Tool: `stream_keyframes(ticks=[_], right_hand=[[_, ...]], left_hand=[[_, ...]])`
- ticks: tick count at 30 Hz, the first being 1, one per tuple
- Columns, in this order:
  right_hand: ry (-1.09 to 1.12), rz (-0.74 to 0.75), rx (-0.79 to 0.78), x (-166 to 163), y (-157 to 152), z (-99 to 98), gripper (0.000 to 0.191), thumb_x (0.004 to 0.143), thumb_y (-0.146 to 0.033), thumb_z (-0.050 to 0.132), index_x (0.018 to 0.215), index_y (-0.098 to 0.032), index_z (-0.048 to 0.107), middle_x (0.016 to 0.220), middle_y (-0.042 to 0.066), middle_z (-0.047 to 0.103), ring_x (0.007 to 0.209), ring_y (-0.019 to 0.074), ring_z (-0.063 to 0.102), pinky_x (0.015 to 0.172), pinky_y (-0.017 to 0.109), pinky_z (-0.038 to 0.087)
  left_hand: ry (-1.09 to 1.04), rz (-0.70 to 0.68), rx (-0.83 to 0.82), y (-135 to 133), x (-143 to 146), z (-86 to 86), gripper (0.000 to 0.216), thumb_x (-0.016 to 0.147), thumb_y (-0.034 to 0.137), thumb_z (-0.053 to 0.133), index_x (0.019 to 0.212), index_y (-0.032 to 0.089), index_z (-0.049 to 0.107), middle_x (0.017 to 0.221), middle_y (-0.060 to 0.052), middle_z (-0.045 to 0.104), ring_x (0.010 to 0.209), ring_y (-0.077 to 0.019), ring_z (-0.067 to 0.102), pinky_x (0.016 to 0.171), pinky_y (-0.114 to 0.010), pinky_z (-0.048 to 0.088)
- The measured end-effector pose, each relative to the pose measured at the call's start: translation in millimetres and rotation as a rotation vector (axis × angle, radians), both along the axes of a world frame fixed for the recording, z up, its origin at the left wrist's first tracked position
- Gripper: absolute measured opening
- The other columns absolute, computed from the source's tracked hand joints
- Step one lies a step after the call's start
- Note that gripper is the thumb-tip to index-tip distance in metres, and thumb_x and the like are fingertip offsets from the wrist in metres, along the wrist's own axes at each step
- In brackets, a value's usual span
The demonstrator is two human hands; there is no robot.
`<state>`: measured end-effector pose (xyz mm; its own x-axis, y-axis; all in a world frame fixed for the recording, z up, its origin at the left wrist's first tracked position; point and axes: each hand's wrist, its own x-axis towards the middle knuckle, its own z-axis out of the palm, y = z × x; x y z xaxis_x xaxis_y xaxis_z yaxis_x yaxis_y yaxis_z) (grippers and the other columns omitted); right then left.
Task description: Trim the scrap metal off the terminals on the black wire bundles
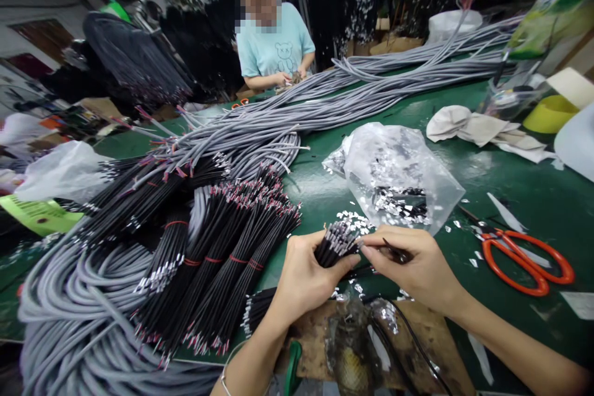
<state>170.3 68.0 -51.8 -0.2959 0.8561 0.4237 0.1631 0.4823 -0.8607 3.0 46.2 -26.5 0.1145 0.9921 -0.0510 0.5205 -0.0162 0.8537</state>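
My left hand is closed round a small bundle of black wires, their stripped ends pointing up and right. My right hand pinches a thin dark wire piece right beside the bundle's tips. Just beyond my fingers lie small loose silver metal pieces on the green table. A clear plastic bag holding more of these pieces sits behind them.
Bundled black wires and heaps of grey cable fill the left. Orange-handled scissors lie at the right, with a crumpled cloth further back. A person in a light blue shirt works across the table. A brown board is below my hands.
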Motion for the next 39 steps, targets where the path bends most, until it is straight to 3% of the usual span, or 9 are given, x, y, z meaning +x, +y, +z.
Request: stream_keyframes(ticks=[12,21,26,31,36,39], right_hand=[[-0.008,0.050,-0.103,2.2,0.0,-3.6,0.014,0.080,-0.017,0.056,0.076,-0.014,0.069,0.057,0.000,0.057,0.051,0.0096,0.048,0.048,0.023,0.035],[-0.029,0.066,-0.157,-2.0,-4.1,-1.2,0.017,0.078,-0.014,0.054,0.066,-0.015,0.065,0.061,0.002,0.058,0.054,0.0110,0.049,0.048,0.024,0.036],[-0.056,0.029,0.027,-4.5,-8.0,-2.0,0.014,0.076,-0.010,0.054,0.079,-0.016,0.067,0.065,0.001,0.060,0.055,0.0109,0.051,0.051,0.024,0.040],[-0.081,0.046,0.337,0.4,-6.5,-1.7,0.018,0.080,-0.008,0.048,0.085,-0.011,0.065,0.064,0.004,0.061,0.055,0.0115,0.053,0.049,0.023,0.041],[-0.391,0.092,0.723,14.0,-1.7,-5.7,0.024,0.087,-0.009,0.044,0.105,-0.010,0.060,0.071,0.004,0.067,0.051,0.0117,0.052,0.044,0.029,0.032],[-0.400,0.041,0.783,20.8,1.2,-6.4,0.028,0.089,-0.012,0.040,0.111,-0.017,0.057,0.077,0.003,0.069,0.058,0.0126,0.058,0.047,0.028,0.036]], left_hand=[[-0.057,-0.035,-0.050,-1.7,-1.6,0.6,0.017,0.072,0.028,0.065,0.066,0.012,0.062,0.060,0.000,0.056,0.056,-0.0120,0.048,0.050,-0.022,0.038],[-0.373,-0.153,-0.340,5.5,-6.5,7.8,0.022,0.071,0.023,0.063,0.053,0.014,0.053,0.046,0.002,0.048,0.041,-0.0080,0.042,0.040,-0.021,0.034],[-0.473,-0.166,-0.391,6.0,-8.8,4.3,0.020,0.068,0.021,0.065,0.053,0.014,0.053,0.046,0.004,0.048,0.038,-0.0064,0.041,0.037,-0.019,0.033],[-0.480,-0.202,-0.419,5.3,-9.3,6.3,0.012,0.067,0.019,0.066,0.060,0.011,0.060,0.053,0.000,0.056,0.040,-0.0081,0.048,0.038,-0.020,0.041],[-0.343,-0.131,-0.412,8.5,-7.2,6.5,0.016,0.065,0.020,0.066,0.057,0.011,0.055,0.050,0.001,0.052,0.038,-0.0082,0.047,0.038,-0.020,0.039],[-0.229,-0.069,-0.330,10.3,-6.2,3.2,0.021,0.068,0.024,0.064,0.054,0.012,0.054,0.047,0.001,0.051,0.039,-0.0087,0.047,0.040,-0.020,0.036]])
